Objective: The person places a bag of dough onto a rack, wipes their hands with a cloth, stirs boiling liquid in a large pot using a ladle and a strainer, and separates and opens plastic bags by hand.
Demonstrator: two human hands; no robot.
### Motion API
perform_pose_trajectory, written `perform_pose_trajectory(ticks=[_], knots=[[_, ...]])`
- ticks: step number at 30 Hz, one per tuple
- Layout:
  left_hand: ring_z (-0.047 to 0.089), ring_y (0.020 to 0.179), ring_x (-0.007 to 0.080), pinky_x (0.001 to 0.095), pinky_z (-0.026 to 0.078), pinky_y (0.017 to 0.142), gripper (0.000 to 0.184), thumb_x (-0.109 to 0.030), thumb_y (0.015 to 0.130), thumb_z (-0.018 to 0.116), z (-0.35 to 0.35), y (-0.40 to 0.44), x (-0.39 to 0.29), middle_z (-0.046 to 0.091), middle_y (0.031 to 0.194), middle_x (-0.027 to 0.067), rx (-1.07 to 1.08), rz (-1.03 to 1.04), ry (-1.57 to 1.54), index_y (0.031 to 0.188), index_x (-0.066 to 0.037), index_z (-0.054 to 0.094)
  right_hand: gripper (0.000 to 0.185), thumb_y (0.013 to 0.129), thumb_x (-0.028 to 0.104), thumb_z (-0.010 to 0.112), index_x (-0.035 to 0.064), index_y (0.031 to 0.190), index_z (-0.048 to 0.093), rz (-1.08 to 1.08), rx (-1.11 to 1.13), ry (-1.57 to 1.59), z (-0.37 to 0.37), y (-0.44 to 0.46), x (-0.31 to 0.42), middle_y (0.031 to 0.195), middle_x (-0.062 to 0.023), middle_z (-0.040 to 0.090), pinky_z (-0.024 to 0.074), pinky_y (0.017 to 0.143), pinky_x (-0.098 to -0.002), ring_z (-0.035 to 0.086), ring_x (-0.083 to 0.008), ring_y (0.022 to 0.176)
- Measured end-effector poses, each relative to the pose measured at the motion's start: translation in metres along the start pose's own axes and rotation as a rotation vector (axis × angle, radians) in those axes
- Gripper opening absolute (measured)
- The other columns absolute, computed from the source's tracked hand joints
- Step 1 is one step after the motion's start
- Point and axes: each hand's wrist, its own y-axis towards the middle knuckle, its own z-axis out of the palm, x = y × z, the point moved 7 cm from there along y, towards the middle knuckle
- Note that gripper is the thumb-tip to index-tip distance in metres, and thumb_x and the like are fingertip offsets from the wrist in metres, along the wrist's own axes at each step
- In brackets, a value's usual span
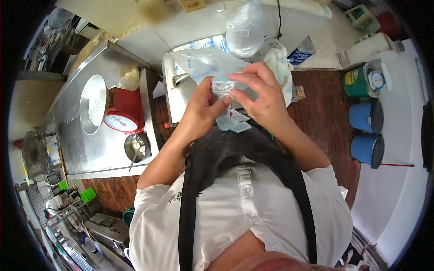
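Both my hands meet in front of my chest around a small white printed label (223, 86). My left hand (202, 107) pinches its lower left part between thumb and fingers. On the right side, my right hand (262, 97) has its thumb and index finger close together at the label's edge. Several small translucent packets (233, 121) lie just below the hands, at the top of my dark apron. Behind the hands a clear plastic bag (205, 64) spreads over a white surface (177, 106).
A steel table (72, 151) at left bears a red scale (124, 108) with a round pan (93, 105) and a metal bowl (137, 148) with a utensil. A full plastic bag (244, 29) stands beyond my hands. Blue buckets (360, 117) and a green tub (356, 82) stand right.
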Motion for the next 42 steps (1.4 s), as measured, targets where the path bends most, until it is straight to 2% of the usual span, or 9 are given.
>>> perform_pose_trajectory(ticks=[3, 6, 9, 13, 18, 29, 35, 39, 42], knots=[[0.063, 0.077, 0.0125, 0.0287, 0.056, 0.068, 0.026, -0.014, 0.096, 0.064, -0.008, 0.006, 0.011, 0.064, 0.094, 0.0051, -0.027, 0.013, -0.058, 0.115, 0.0, 0.053, 0.032, 0.075, 0.003, 0.078, 0.0025, 0.105, 0.067, 0.27, -0.079, 0.093, 0.002, -0.003, -0.019, 0.098, -0.0106, 0.056, 0.0492, 0.075, -0.0341, 0.059, -0.0264, 0.083], [0.059, 0.081, 0.0086, 0.0244, 0.05, 0.072, 0.015, -0.008, 0.096, 0.061, -0.016, 0.01, 0.015, 0.065, 0.09, 0.0038, -0.029, -0.055, -0.054, 0.106, 0.002, 0.057, 0.023, 0.076, 0.01, 0.076, 0.0073, 0.098, 0.069, 0.144, -0.191, -0.029, -0.005, -0.004, -0.014, 0.09, -0.0087, 0.057, 0.0466, 0.077, -0.0389, 0.057, -0.029, 0.082], [0.058, 0.081, 0.008, 0.0231, 0.048, 0.074, 0.016, -0.008, 0.096, 0.062, -0.021, 0.012, 0.019, 0.064, 0.087, 0.0024, -0.087, -0.114, -0.087, 0.107, 0.003, 0.062, 0.02, 0.077, 0.01, 0.075, 0.0074, 0.096, 0.069, -0.122, -0.057, -0.059, -0.002, -0.005, 0.015, 0.085, -0.0071, 0.058, 0.0454, 0.079, -0.04, 0.057, -0.0286, 0.083], [0.059, 0.085, 0.0078, 0.0238, 0.049, 0.077, 0.022, -0.007, 0.095, 0.063, -0.017, 0.009, 0.011, 0.066, 0.093, 0.0031, -0.098, -0.004, 0.011, 0.115, 0.002, 0.063, 0.024, 0.074, 0.006, 0.077, 0.0039, 0.098, 0.07, -0.066, -0.035, -0.131, 0.017, 0.001, -0.004, 0.088, -0.008, 0.063, 0.0485, 0.075, -0.0374, 0.059, -0.0274, 0.084], [0.06, 0.088, 0.0083, 0.0242, 0.05, 0.078, 0.023, -0.003, 0.092, 0.064, -0.016, 0.003, 0.0, 0.068, 0.099, 0.0033, -0.16, 0.053, 0.266, 0.115, 0.002, 0.064, 0.027, 0.075, 0.012, 0.078, 0.004, 0.099, 0.07, -0.075, 0.001, -0.145, 0.021, 0.0, -0.01, 0.09, -0.0078, 0.064, 0.0476, 0.078, -0.038, 0.059, -0.0274, 0.085], [0.06, 0.084, 0.006, 0.0214, 0.05, 0.075, 0.018, 0.001, 0.088, 0.069, -0.029, 0.002, 0.013, 0.069, 0.095, 0.0023, -0.174, -0.028, 0.104, 0.106, 0.003, 0.068, 0.013, 0.08, 0.015, 0.075, 0.0065, 0.087, 0.069, 0.023, 0.013, 0.052, 0.025, 0.004, -0.019, 0.08, -0.0078, 0.067, 0.0472, 0.073, -0.0398, 0.063, -0.0278, 0.076], [0.061, 0.084, 0.0074, 0.0218, 0.05, 0.075, 0.018, 0.0, 0.089, 0.068, -0.037, 0.002, 0.028, 0.069, 0.095, 0.0034, -0.182, -0.059, 0.073, 0.106, 0.003, 0.068, 0.009, 0.082, 0.009, 0.072, 0.0014, 0.085, 0.069, 0.278, 0.068, 0.339, 0.031, -0.004, -0.04, 0.081, -0.0112, 0.068, 0.0503, 0.066, -0.0333, 0.065, -0.0275, 0.073], [0.062, 0.082, 0.0079, 0.023, 0.051, 0.073, 0.013, -0.001, 0.09, 0.068, -0.04, 0.002, 0.025, 0.069, 0.092, 0.0039, -0.209, -0.074, 0.118, 0.103, 0.003, 0.067, 0.011, 0.084, 0.009, 0.072, 0.0005, 0.09, 0.068, 0.422, 0.023, 0.385, 0.024, -0.013, -0.054, 0.083, -0.0091, 0.068, 0.0496, 0.067, -0.0287, 0.065, -0.0189, 0.073], [0.057, 0.074, 0.0054, 0.0196, 0.044, 0.066, 0.014, 0.004, 0.086, 0.061, -0.047, 0.001, 0.03, 0.065, 0.082, 0.001, -0.236, -0.068, 0.07, 0.099, 0.002, 0.068, 0.01, 0.087, 0.008, 0.07, 0.0015, 0.094, 0.068, 0.547, 0.023, 0.487, 0.019, -0.024, -0.068, 0.086, -0.0054, 0.067, 0.0483, 0.072, -0.0265, 0.062, -0.0136, 0.078]])
